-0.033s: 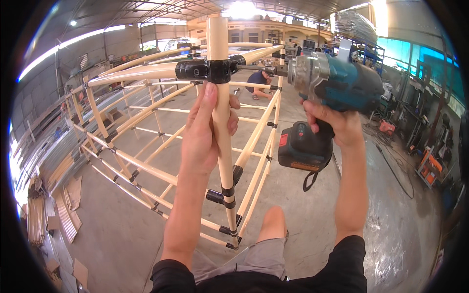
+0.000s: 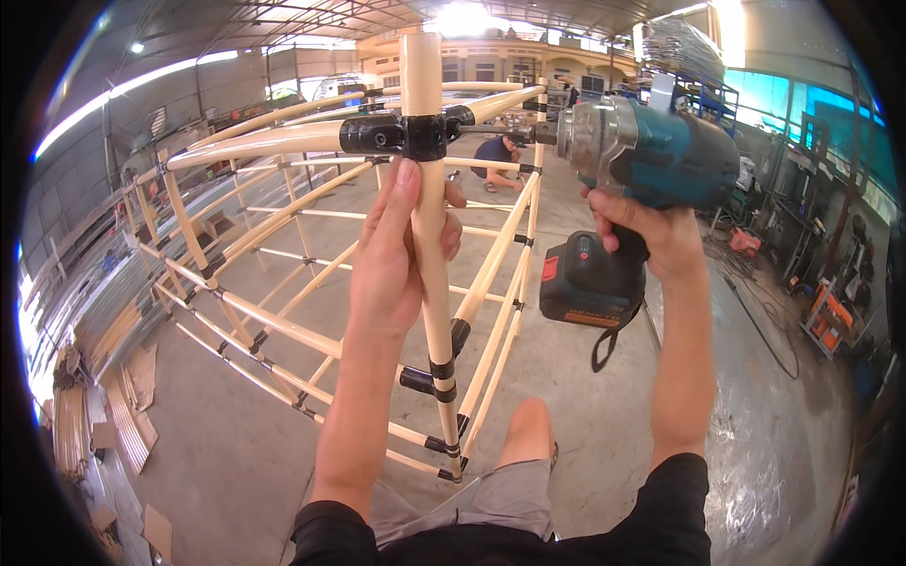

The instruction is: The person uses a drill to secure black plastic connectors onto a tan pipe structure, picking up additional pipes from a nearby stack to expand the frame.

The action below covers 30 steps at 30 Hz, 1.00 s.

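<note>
My left hand [image 2: 389,250] is wrapped around an upright cream pipe [image 2: 429,222], just below a black joint connector [image 2: 424,138]. In my right hand [image 2: 651,231] is a teal and black cordless impact driver [image 2: 670,151] with a battery pack [image 2: 593,281] at its base and a wrist strap hanging from it. The driver lies level, its long bit [image 2: 505,129] pointing left to the connector's right side. Whether the tip sits in a screw is too small to tell. The pipe is a near corner post of a large frame of cream pipes [image 2: 274,311] and black joints.
Beyond the frame another person [image 2: 497,160] crouches on the concrete floor [image 2: 255,443]. Metal lengths [image 2: 123,302] and cardboard pieces [image 2: 132,406] lie along the left. At right are an orange rack [image 2: 830,321], a floor cable [image 2: 764,325] and a shiny metal sheet [image 2: 746,443].
The impact driver and my right hand have shifted very slightly to the right. My left hand keeps its place on the pipe.
</note>
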Motion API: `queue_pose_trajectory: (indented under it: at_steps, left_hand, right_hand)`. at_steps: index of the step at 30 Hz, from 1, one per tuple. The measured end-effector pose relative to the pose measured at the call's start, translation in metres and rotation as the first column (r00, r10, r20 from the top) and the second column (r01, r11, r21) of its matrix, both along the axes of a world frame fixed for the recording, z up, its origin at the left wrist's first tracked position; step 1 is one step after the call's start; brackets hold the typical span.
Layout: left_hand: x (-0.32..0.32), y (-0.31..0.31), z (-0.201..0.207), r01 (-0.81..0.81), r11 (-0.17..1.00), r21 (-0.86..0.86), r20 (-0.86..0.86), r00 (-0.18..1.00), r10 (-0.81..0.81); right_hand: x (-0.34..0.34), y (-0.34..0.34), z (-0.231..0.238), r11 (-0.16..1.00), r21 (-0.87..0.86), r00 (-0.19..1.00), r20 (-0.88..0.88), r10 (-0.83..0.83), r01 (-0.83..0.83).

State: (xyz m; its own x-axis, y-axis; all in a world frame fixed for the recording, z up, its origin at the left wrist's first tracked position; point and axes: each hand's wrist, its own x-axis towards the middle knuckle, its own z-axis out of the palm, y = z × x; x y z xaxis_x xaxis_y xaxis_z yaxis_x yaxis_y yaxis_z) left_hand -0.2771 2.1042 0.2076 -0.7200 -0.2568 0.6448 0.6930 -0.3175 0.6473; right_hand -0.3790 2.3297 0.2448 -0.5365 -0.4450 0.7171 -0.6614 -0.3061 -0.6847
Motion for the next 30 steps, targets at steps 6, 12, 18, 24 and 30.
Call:
queue_pose_trajectory:
  at_steps: [6,12,18,24,30]
  left_hand:
    - [0.003,-0.009,0.005,0.1,0.993,-0.059,-0.044,0.994,-0.103]
    - [-0.014,-0.02,0.003,0.321,0.946,0.048,-0.158,0.938,-0.31]
    - [-0.023,-0.021,0.001,0.383,0.915,0.126,-0.179,0.916,-0.358]
    - [-0.018,-0.018,0.003,0.515,0.817,0.259,-0.231,0.854,-0.466]
    - [-0.026,-0.019,-0.001,0.562,0.799,0.213,-0.249,0.822,-0.512]
  right_hand:
    - [0.006,0.002,-0.024,0.996,-0.069,0.997,0.056,-0.058,0.062]
    - [0.051,0.01,-0.07,0.938,-0.214,0.962,0.094,-0.257,0.272]
    - [0.117,-0.008,-0.061,0.432,-0.144,0.316,-0.489,-0.813,0.89]
    - [0.14,-0.009,-0.057,0.266,-0.194,0.039,-0.737,-0.675,0.944]
    - [0.187,-0.043,-0.036,0.257,-0.103,0.075,-0.796,-0.6,0.961]
